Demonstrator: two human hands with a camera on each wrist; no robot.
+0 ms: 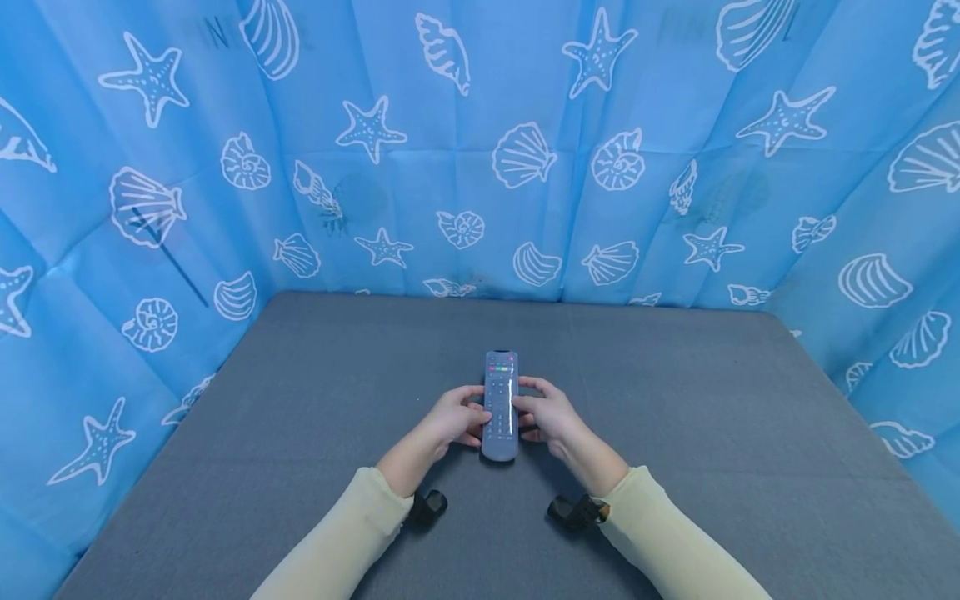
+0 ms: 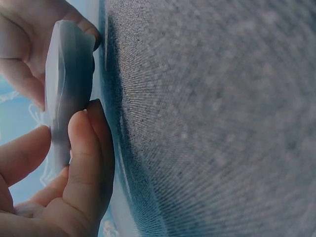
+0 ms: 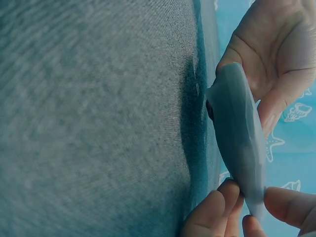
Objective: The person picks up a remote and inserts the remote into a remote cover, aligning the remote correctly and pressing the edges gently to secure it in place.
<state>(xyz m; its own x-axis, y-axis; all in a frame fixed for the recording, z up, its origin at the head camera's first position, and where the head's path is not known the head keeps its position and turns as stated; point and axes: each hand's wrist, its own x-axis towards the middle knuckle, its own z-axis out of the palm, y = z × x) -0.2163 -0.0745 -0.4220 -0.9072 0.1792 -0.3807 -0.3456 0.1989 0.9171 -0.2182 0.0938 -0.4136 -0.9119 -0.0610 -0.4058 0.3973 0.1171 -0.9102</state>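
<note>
Between both hands is a grey-blue remote control (image 1: 500, 425), long side pointing away from the person, button face up. A glossy clear layer covers it, with a bright reflection down its right side. My left hand (image 1: 453, 416) pinches its left edge, thumb on top and fingers curled beneath. On the opposite edge my right hand (image 1: 551, 414) grips it the same way. Both wrist views show the remote (image 2: 69, 74) edge-on, raised off the cloth, with the left fingers (image 2: 84, 153) and the right thumb (image 3: 289, 205) against it.
A grey cloth-covered table (image 1: 360, 350) lies below the hands. Blue curtains (image 1: 465, 117) printed with white shells and starfish enclose its back and sides. A black wrist device (image 1: 429, 507) sits at the left cuff and another dark one (image 1: 576, 512) at the right cuff.
</note>
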